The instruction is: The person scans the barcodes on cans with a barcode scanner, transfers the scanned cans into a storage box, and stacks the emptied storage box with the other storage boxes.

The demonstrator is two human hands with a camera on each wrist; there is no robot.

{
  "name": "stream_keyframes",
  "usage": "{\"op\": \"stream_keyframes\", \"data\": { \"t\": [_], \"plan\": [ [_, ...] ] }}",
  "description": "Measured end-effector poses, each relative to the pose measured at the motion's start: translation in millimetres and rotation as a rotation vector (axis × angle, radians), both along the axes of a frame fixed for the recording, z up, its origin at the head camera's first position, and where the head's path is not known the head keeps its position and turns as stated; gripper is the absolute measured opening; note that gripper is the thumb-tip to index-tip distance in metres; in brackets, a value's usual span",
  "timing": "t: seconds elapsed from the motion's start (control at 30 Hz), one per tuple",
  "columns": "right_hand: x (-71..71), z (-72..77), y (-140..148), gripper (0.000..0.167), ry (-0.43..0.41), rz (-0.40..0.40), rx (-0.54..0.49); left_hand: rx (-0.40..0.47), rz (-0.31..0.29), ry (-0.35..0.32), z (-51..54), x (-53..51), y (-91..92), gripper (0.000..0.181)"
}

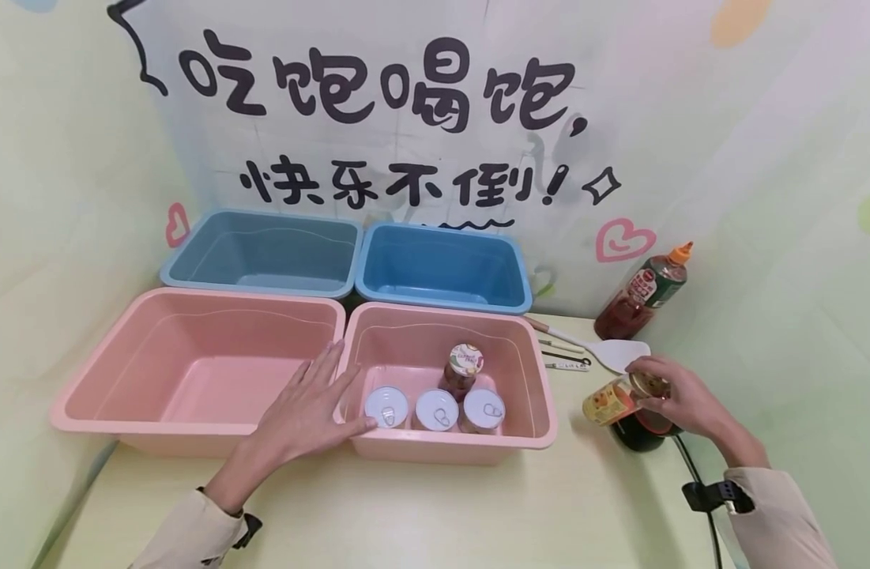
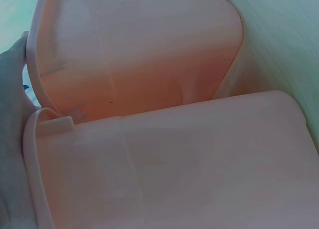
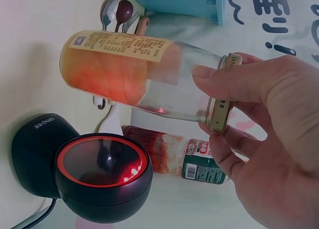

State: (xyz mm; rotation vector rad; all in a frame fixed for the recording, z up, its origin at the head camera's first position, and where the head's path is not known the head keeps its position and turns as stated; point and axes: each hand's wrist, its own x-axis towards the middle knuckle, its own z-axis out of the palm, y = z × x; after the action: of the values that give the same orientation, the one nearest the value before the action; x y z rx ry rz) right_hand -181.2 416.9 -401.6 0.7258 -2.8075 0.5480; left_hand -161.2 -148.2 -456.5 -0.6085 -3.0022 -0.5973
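Observation:
My right hand (image 1: 691, 399) grips the metal lid of a glass jar (image 3: 99, 72) with a yellow label and orange contents. The jar tilts nearly sideways, just above a black scanner (image 3: 35, 154) whose round window has a glowing red ring. My left hand (image 1: 299, 423) has its fingers spread and rests on the adjoining rims of the left pink bin (image 1: 150, 427) and the right pink bin (image 1: 449, 454). Inside the right bin stand three pull-tab cans (image 1: 437, 410) and a small jar (image 1: 466, 359) with a printed lid.
Behind the pink bins stand a grey-blue bin (image 1: 264, 288) and a blue bin (image 1: 442, 303). A sauce bottle (image 1: 644, 296) with an orange nozzle stands at the back right. Close by lie a white spatula (image 1: 623, 353) and other utensils. A black cable (image 1: 691, 460) runs along the right.

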Motion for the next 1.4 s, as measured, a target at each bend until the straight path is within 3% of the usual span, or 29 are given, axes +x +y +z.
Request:
{"op": "stream_keyframes", "data": {
  "t": [0.33,0.57,0.67,0.87,1.4],
  "plan": [
    [-2.6,-3.1,2,0.049,-0.051,-0.04,0.033,-0.002,0.005,0.005,-0.5,0.2,0.8,0.091],
    [0.8,4.1,-1,0.046,-0.225,-0.211,0.038,-0.002,0.006,0.0,-0.2,0.6,0.3,0.092],
    [1.4,6.9,-1,0.049,-0.259,-0.297,0.046,-0.004,0.006,-0.001,-0.3,0.4,0.1,0.092],
    [3.5,9.1,-2,0.063,-0.293,-0.435,0.055,-0.006,0.007,-0.004,-0.6,0.1,0.6,0.092],
    [5.3,7.2,0,0.056,-0.311,-0.643,0.035,-0.013,0.005,-0.003,-0.7,-0.4,0.2,0.092]
  ]
}}
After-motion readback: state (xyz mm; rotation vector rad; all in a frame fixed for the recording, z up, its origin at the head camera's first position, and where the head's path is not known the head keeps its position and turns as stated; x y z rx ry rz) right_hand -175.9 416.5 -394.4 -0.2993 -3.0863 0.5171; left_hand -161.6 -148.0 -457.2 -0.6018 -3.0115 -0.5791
